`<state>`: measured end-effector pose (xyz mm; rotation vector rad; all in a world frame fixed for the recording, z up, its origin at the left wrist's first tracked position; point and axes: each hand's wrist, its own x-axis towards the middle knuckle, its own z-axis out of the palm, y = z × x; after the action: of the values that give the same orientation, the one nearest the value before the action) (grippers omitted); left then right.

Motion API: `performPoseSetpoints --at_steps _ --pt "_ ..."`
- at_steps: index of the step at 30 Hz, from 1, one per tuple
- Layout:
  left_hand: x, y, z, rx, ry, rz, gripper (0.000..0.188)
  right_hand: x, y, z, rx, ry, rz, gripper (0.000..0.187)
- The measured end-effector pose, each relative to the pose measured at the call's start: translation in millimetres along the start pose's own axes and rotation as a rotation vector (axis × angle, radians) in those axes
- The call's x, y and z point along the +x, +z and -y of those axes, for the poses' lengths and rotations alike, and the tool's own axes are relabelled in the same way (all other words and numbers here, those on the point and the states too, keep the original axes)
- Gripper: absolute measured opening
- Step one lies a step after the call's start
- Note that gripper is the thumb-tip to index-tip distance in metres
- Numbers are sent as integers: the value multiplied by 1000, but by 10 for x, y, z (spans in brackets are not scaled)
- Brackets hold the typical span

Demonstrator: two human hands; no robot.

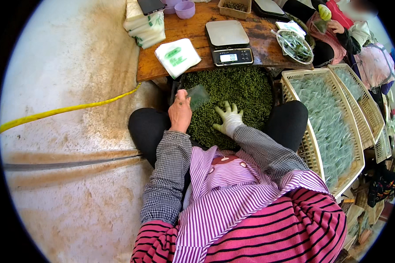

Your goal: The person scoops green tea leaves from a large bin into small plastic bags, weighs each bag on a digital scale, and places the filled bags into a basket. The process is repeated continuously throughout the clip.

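A heap of small round green berries, like green peppercorns (250, 90), fills a dark container between my knees, below the table edge. My bare left hand (180, 111) pinches a small clear plastic bag (199, 97) over the left side of the heap. Whether anything is inside the bag, I cannot tell. My right hand (229, 119), in a pale glove with green-stained fingertips, rests on the berries with its fingers spread. A digital scale (227, 34) with a bare metal plate and a lit display stands on the table beyond the heap.
On the wooden table (186, 26) lie a stack of printed bags (177, 57), a purple bowl (185, 9) and a basket of small packets (295, 46). Cream crates (360, 151) of filled clear bags stand at right. A co-worker's gloved hand (324, 12) shows far right. A yellow hose (70, 108) crosses left.
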<state>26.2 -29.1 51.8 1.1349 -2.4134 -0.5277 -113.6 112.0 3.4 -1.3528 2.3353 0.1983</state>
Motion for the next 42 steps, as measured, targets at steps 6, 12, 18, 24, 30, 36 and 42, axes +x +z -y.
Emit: performPoseSetpoints --at_steps 6,12,18,24,30,36,42 --pt "14 275 -71 -46 177 -41 7 111 125 -113 1111 273 -102 55" --pt "14 594 -124 12 470 12 13 -156 -622 -291 2345 174 -29 41" --pt "-63 686 -214 145 566 226 12 -148 -930 -293 1732 -187 -275 60" --pt "-135 572 -267 -62 568 152 9 42 -569 -228 1465 -12 -109 62" --pt "-168 595 -230 -98 638 238 11 -145 -743 -133 213 -31 -156 69" --pt "-166 583 -217 -82 567 207 10 -39 -714 -601 1577 -159 14 71" --pt "-223 520 -283 -28 749 312 10 215 -297 -291 451 16 -3 37"
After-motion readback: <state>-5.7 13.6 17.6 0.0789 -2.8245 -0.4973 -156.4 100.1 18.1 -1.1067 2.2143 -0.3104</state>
